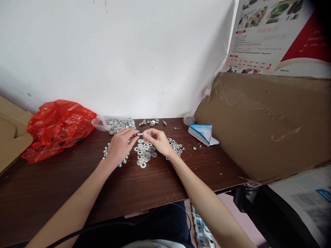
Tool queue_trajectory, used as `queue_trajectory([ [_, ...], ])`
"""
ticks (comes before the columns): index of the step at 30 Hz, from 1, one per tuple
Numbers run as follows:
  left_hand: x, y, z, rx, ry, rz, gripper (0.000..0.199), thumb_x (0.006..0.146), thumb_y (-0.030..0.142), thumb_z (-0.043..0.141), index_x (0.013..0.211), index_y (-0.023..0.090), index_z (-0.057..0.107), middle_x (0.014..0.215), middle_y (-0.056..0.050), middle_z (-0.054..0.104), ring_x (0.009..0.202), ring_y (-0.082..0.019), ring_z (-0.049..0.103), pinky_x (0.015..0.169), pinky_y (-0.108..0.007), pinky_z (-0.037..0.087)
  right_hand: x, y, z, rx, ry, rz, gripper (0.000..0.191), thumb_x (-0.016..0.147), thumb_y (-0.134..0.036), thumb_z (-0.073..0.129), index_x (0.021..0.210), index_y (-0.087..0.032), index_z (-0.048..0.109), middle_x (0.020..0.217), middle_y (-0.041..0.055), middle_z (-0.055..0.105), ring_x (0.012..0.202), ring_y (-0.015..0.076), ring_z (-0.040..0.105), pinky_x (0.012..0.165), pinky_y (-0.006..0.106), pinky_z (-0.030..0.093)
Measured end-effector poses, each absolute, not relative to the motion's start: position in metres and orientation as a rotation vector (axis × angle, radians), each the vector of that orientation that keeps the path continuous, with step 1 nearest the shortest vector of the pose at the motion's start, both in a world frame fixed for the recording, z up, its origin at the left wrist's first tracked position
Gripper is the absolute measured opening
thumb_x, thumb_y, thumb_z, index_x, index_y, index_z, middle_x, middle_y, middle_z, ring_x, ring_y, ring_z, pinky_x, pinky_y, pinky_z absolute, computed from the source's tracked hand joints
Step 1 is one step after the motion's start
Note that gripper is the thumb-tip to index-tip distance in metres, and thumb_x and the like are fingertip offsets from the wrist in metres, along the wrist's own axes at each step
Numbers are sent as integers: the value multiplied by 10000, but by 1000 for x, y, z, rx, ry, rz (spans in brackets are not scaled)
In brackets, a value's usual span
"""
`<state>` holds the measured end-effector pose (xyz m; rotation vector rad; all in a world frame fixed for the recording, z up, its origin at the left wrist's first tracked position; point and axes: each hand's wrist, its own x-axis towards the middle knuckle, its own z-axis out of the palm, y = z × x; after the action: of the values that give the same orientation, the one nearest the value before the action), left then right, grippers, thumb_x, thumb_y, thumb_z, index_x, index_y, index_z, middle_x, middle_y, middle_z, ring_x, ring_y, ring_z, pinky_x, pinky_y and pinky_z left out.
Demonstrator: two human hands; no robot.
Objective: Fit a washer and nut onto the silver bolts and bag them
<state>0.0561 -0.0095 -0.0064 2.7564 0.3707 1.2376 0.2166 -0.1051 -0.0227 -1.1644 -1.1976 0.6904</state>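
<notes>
A small metal bolt lies level between my two hands, above the table. My left hand is closed in a pinch on its left end. At the other end, the thumb and fingers of my right hand are pinched together. Whether a nut or washer is also between those fingertips is too small to tell. Below the hands spreads a pile of flat washers. Several bolts lie beside and partly under my left hand. Nuts are scattered just right of my right wrist.
Assembled bolts lie near the wall. A clear bag of metal parts and a red plastic bag are at the left. A folded paper packet, a round clear lid and a large cardboard box stand right.
</notes>
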Motion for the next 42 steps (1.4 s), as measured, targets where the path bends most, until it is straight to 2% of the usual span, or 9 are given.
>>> queue_trajectory([
  [10, 56, -10, -8, 2735, 312, 1304, 147, 906, 244, 570, 1000, 196, 672, 848, -46, 696, 804, -195, 614, 731, -360, 511, 216, -108, -22, -1246, -1260, 623, 315, 868, -488, 569, 812, -181, 615, 706, 19, 623, 650, 135, 554, 648, 282, 444],
  [20, 59, -18, -11, 2829, 260, 1250, 148, 910, 274, 565, 929, 185, 681, 813, -35, 709, 733, -179, 599, 683, -332, 514, 218, -105, -30, -1347, -1271, 548, 666, 925, -652, 350, 464, -193, 495, 500, 17, 533, 523, 138, 524, 622, 287, 425],
  [22, 59, -18, -11, 2842, 292, 1274, 152, 909, 278, 563, 916, 188, 686, 813, -33, 716, 723, -176, 610, 672, -328, 516, 220, -104, -31, -1355, -1225, 547, 668, 922, -669, 328, 506, -189, 535, 509, 20, 545, 527, 140, 534, 608, 284, 428],
  [25, 58, -17, -10, 2848, 345, 1316, 145, 901, 266, 567, 916, 198, 695, 819, -26, 726, 725, -177, 633, 679, -327, 521, 223, -104, -28, -1284, -1146, 566, 579, 912, -668, 355, 707, -189, 609, 591, 15, 589, 556, 137, 548, 577, 269, 431],
  [30, 57, -14, -9, 2837, 386, 1351, 146, 886, 256, 588, 938, 190, 707, 829, -31, 732, 757, -198, 655, 691, -340, 528, 221, -106, -20, -1121, -1154, 712, 336, 822, -509, 633, 948, -198, 629, 758, 17, 639, 664, 129, 575, 634, 265, 466],
  [34, 56, -13, -9, 2831, 393, 1371, 162, 883, 259, 591, 939, 176, 718, 812, -39, 729, 746, -201, 655, 669, -336, 526, 219, -106, -22, -1132, -1187, 726, 310, 763, -462, 709, 899, -192, 645, 759, 15, 641, 704, 141, 591, 664, 277, 472],
  [38, 56, -13, -9, 2835, 368, 1384, 164, 886, 254, 588, 950, 178, 718, 823, -35, 733, 732, -186, 647, 672, -320, 524, 223, -104, -27, -1251, -1158, 635, 497, 891, -594, 480, 698, -162, 634, 667, 44, 624, 642, 144, 577, 653, 295, 457],
  [40, 56, -13, -8, 2837, 373, 1386, 161, 886, 252, 588, 946, 176, 716, 823, -33, 732, 728, -183, 642, 672, -317, 522, 224, -104, -26, -1226, -1107, 656, 497, 893, -612, 456, 776, -166, 642, 671, 39, 629, 639, 144, 580, 657, 295, 460],
  [42, 56, -14, -8, 2839, 380, 1386, 160, 886, 253, 588, 944, 173, 714, 813, -32, 728, 731, -185, 640, 667, -317, 519, 224, -104, -24, -1151, -1107, 717, 399, 840, -576, 576, 907, -186, 629, 716, 22, 640, 658, 141, 583, 663, 290, 464],
])
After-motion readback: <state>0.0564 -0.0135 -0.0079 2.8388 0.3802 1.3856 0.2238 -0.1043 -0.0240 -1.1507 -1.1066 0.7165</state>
